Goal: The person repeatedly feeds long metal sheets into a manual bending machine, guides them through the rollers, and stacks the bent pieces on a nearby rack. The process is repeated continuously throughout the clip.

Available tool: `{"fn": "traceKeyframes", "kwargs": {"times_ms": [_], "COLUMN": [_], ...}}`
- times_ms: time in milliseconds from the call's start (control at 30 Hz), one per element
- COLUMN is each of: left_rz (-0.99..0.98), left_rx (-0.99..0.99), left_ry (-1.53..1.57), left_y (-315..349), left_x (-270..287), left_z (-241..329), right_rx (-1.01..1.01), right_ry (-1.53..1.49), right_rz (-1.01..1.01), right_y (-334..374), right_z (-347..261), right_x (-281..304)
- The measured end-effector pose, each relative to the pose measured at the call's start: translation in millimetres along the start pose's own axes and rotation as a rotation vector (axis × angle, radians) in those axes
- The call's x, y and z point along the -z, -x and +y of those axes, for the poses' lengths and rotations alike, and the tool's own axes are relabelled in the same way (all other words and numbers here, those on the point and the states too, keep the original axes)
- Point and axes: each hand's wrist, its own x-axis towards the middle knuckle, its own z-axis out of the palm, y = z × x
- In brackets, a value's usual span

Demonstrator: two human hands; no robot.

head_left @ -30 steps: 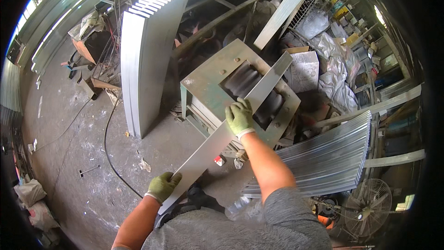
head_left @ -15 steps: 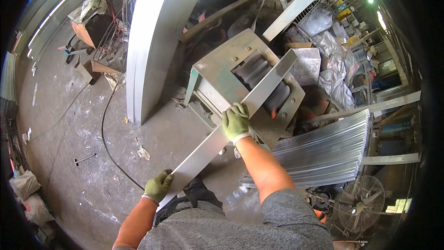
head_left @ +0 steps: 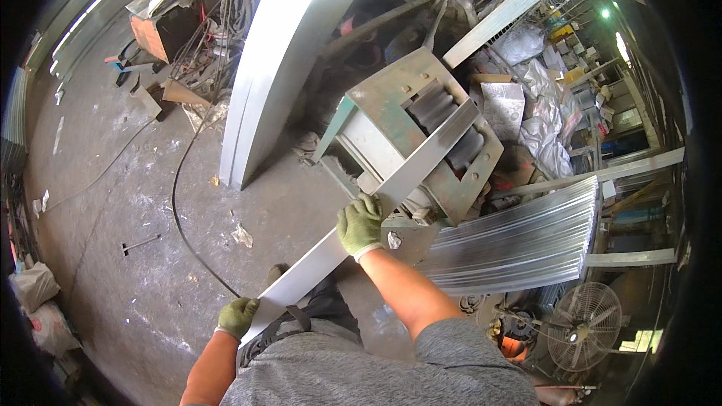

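Observation:
I hold a long flat strip of pale sheet metal (head_left: 312,263) in both gloved hands, slanting from my waist up to the far right. My left hand (head_left: 238,317), in a green glove, is closed on its near end beside my hip. Farther along, my right hand (head_left: 361,225) is closed over the strip near the middle, with the fingers wrapped over its edge. The far end of the strip lies over a worn grey-green machine (head_left: 383,94), across an opening that shows dark rollers (head_left: 432,105). The fingers' undersides are hidden.
Tall folded sheet metal (head_left: 263,83) stands left of the machine. Corrugated metal sheets (head_left: 519,248) lie to the right, with a round caged fan (head_left: 579,327) nearer me. A black cable (head_left: 177,203) crosses the floor. Crumpled silver sheeting (head_left: 545,124) and scrap crowd the far right.
The strip has drawn back toward me, its far end reaching less far past the rollers. Both hands are still closed on it, the right one now farther from the machine. The view has shifted slightly.

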Motion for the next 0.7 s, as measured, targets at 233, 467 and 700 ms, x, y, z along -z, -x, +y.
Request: {"fn": "traceKeyframes", "kwargs": {"times_ms": [233,467,700], "left_rz": [0.03,0.011,-0.012], "left_rx": [0.055,0.137,0.001], "left_ry": [-0.063,-0.081,-0.128], "left_y": [45,87,-23], "left_x": [21,41,5], "left_z": [-71,-112,69], "right_rx": [-0.048,-0.033,0.013], "right_ry": [-0.075,-0.26,-0.037], "right_rz": [-0.08,-0.067,-0.017], "right_y": [38,72,-29], "right_z": [-75,-128,49], "right_x": [-11,-13,-6]}}
